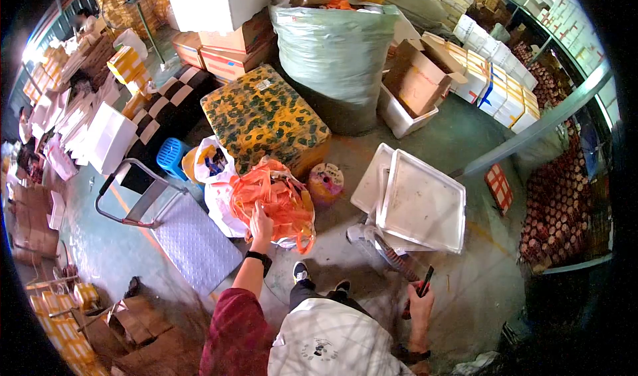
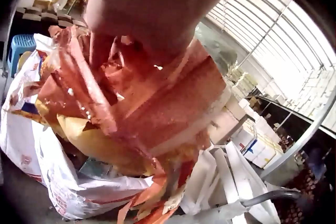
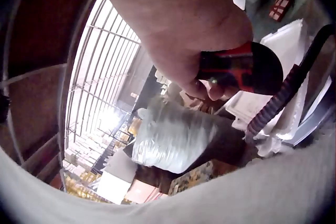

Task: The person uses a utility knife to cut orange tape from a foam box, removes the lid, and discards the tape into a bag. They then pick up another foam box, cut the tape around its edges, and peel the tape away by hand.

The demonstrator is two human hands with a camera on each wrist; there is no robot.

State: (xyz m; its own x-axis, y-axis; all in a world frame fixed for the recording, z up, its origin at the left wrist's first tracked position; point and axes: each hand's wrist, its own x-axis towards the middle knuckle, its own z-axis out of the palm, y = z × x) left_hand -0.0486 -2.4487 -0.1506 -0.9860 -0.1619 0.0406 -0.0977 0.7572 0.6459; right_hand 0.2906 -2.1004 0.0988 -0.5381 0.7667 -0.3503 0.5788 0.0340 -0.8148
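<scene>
My left hand (image 1: 261, 226) grips a bunched orange plastic bag (image 1: 282, 200) that sits in a white plastic bag (image 1: 219, 206). In the left wrist view the fingertips are hidden in the crumpled orange bag (image 2: 173, 98), and yellowish material shows under it. My right hand (image 1: 420, 306) holds a black-and-red handle (image 3: 239, 69) beside my body, fingers curled round it; what the handle belongs to I cannot tell. A dark ribbed hose-like piece (image 3: 275, 100) shows just past the handle, near white foam trays (image 1: 425, 200).
A silver platform trolley (image 1: 196, 243) stands left of the bags, a blue stool (image 1: 172, 158) behind it. A yellow-green patterned box (image 1: 266, 113), a roll (image 1: 325, 182) and a big pale-green sack (image 1: 335, 63) stand ahead. A metal pole (image 1: 538, 120) slants on the right.
</scene>
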